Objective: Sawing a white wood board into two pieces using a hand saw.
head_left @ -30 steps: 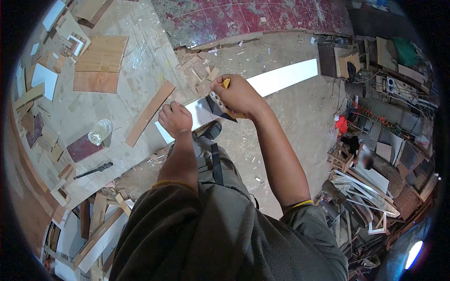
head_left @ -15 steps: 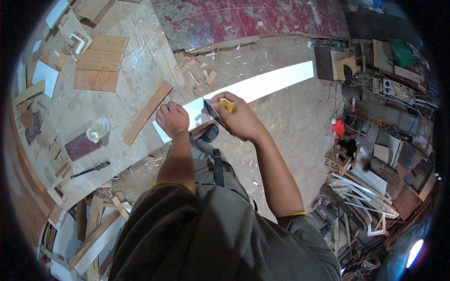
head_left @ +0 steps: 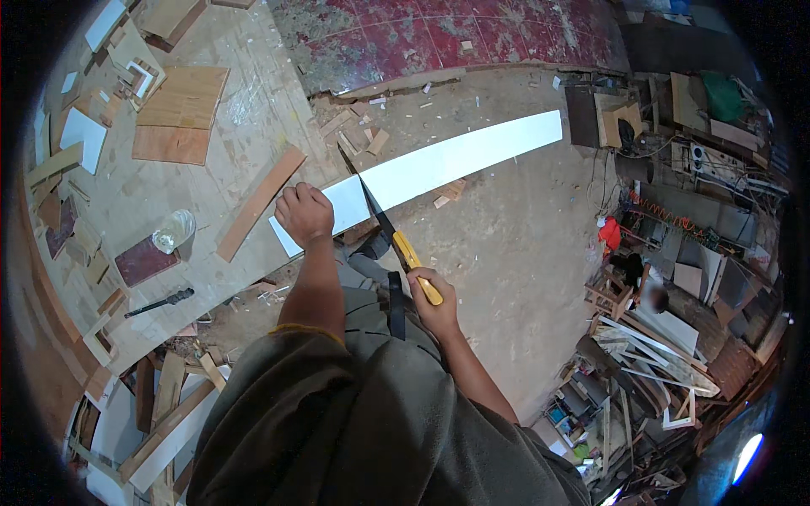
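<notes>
A long white board (head_left: 472,152) stretches from the workbench edge toward the right, its near end lying on the bench. My left hand (head_left: 304,215) is closed over that end, fingers curled at its far edge. My right hand (head_left: 437,305) grips the yellow handle of a handsaw (head_left: 407,253), low and close to my body. The saw's dark blade crosses the board just right of my left hand, with its tip past the far edge. Part of my shoe (head_left: 375,244) shows beneath the board beside the saw.
On the workbench (head_left: 253,110) lie a brown wood strip (head_left: 261,202), plywood pieces (head_left: 173,118), a clear container (head_left: 175,230) and a black tool (head_left: 160,303). Wood offcuts (head_left: 367,139) litter the floor. Scrap wood (head_left: 650,337) and cables fill the right side.
My right hand has drawn back toward my body with the saw, so the blade now shows across the board. My left hand remains on the board, shifted slightly left.
</notes>
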The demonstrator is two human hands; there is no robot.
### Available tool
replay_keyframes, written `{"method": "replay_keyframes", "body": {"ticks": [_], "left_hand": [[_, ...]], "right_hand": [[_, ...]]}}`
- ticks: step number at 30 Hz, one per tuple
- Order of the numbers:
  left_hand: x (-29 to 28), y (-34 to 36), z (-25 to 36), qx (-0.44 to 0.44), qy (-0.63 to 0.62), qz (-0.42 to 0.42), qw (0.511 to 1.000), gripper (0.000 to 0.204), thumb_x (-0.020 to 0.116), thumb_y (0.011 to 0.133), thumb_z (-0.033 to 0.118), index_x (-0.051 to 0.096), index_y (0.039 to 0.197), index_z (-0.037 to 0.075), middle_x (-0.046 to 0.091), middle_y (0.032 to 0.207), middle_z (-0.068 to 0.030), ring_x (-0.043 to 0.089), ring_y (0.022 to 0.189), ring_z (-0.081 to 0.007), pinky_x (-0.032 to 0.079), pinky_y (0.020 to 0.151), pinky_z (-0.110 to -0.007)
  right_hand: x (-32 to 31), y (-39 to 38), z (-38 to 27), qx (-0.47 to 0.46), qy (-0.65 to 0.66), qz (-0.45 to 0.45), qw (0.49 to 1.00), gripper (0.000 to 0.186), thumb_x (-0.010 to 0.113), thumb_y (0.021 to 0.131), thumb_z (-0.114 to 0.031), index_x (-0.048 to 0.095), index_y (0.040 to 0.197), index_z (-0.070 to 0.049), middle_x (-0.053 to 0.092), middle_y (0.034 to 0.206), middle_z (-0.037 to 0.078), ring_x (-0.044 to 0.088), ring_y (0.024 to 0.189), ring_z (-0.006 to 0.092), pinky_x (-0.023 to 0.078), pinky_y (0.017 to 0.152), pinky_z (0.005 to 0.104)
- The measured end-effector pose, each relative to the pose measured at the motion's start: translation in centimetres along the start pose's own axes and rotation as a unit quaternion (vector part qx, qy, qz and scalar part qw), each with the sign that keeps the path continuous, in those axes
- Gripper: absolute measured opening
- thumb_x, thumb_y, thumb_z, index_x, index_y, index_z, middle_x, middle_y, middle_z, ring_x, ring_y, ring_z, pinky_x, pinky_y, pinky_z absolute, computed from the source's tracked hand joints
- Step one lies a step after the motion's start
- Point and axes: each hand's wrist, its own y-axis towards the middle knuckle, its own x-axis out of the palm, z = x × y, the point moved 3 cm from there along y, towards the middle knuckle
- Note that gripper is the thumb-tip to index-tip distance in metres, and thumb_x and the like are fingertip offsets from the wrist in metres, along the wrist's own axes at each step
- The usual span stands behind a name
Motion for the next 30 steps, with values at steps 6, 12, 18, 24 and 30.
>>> {"method": "replay_keyframes", "body": {"ticks": [6,12,18,24,30], "left_hand": [[0.0,-0.2,0.1,0.002,-0.005,0.026,1.000,0.014,0.056,0.093,0.023,0.063,0.091,0.011,0.057,0.097,-0.0094,0.055,0.095,-0.0314,0.043,0.089,-0.046],[0.4,-0.1,0.0,0.006,-0.005,0.032,0.999,0.014,0.056,0.092,0.023,0.063,0.090,0.012,0.057,0.097,-0.0095,0.055,0.095,-0.0316,0.043,0.089,-0.047],[0.3,-0.2,-0.1,0.002,-0.007,0.035,0.999,0.015,0.056,0.092,0.023,0.063,0.089,0.011,0.057,0.097,-0.0096,0.055,0.094,-0.0315,0.043,0.088,-0.046],[0.6,-0.3,-0.5,-0.004,-0.003,0.037,0.999,0.015,0.056,0.092,0.024,0.064,0.090,0.011,0.058,0.098,-0.0098,0.055,0.095,-0.0310,0.043,0.089,-0.046],[0.5,-0.6,-0.4,0.004,0.012,0.042,0.999,0.015,0.056,0.092,0.023,0.065,0.092,0.011,0.059,0.098,-0.0094,0.055,0.097,-0.0305,0.042,0.090,-0.046]], "right_hand": [[-0.2,-0.3,1.4,0.004,0.007,0.004,1.000,0.010,0.063,0.097,-0.006,0.068,0.106,-0.005,0.072,0.093,0.009,0.065,0.081,0.0118,0.051,0.076,0.0260],[-0.2,-0.6,2.4,-0.025,0.005,0.015,1.000,0.012,0.065,0.096,-0.005,0.068,0.107,-0.004,0.072,0.097,0.009,0.066,0.084,0.0117,0.051,0.076,0.0253],[0.2,-0.7,1.5,-0.008,-0.005,0.004,1.000,0.013,0.066,0.095,-0.005,0.067,0.109,-0.006,0.072,0.094,0.008,0.066,0.083,0.0104,0.050,0.075,0.0251],[0.5,-0.8,1.8,-0.038,-0.004,-0.002,0.999,0.007,0.063,0.098,-0.006,0.066,0.104,-0.005,0.066,0.088,0.003,0.057,0.075,0.0064,0.046,0.068,0.0230],[0.7,-2.1,6.2,-0.118,0.020,0.026,0.992,0.014,0.065,0.092,0.002,0.067,0.104,-0.005,0.069,0.084,0.007,0.065,0.071,0.0098,0.049,0.063,0.0241]]}}
